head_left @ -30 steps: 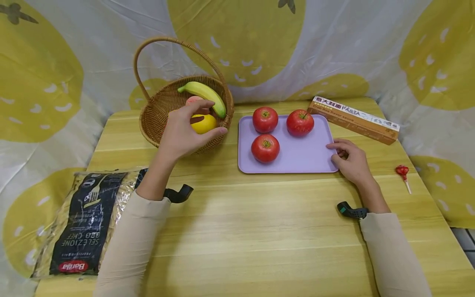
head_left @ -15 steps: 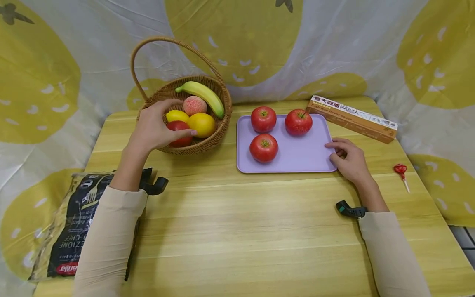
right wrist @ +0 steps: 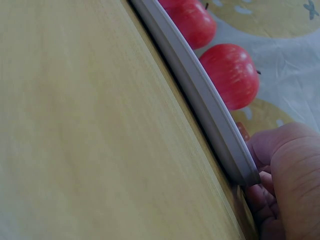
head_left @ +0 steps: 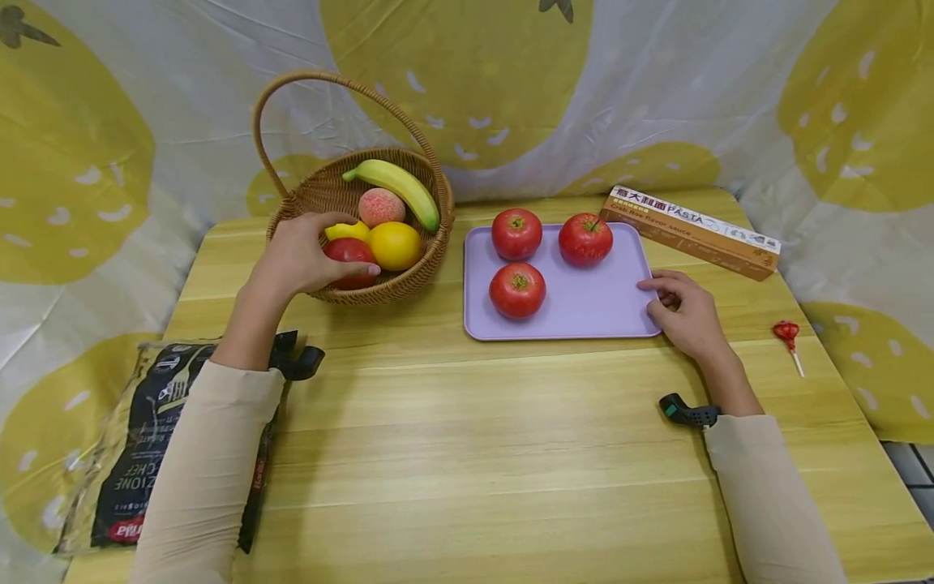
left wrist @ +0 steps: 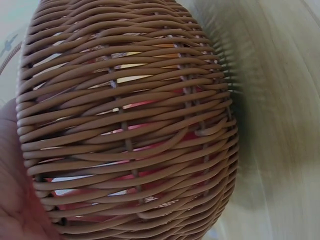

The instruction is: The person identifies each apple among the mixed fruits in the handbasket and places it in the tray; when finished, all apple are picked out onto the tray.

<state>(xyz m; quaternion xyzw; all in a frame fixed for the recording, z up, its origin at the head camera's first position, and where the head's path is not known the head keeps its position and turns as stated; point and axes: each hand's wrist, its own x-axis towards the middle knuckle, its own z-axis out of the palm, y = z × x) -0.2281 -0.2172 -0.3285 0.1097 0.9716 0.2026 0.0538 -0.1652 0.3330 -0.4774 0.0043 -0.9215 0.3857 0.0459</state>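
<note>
My left hand (head_left: 292, 253) reaches into the wicker basket (head_left: 314, 191), its fingers and thumb curved round a smooth red fruit (head_left: 350, 251); the far fingertips are partly hidden. Beside that fruit lie two yellow lemons (head_left: 396, 246), a pink peach (head_left: 381, 208) and a banana (head_left: 400, 183). In the left wrist view the basket's woven wall (left wrist: 125, 125) covers most of the fruit. With thumb and fingers, my right hand (head_left: 686, 315) pinches the right rim of a purple tray (head_left: 591, 300), which bears three red apples (head_left: 517, 290) and lies flat on the table.
Behind the tray's right corner lies a pasta box (head_left: 689, 231). A red lollipop (head_left: 788, 337) rests at the table's right side. Under my left forearm is a black-labelled pasta bag (head_left: 139, 454). A printed curtain (head_left: 525, 105) hangs close behind the table.
My left hand has moved left and down from above the lemon to the red fruit, and its thumb and fingers have drawn closer together. The right hand stays on the tray rim.
</note>
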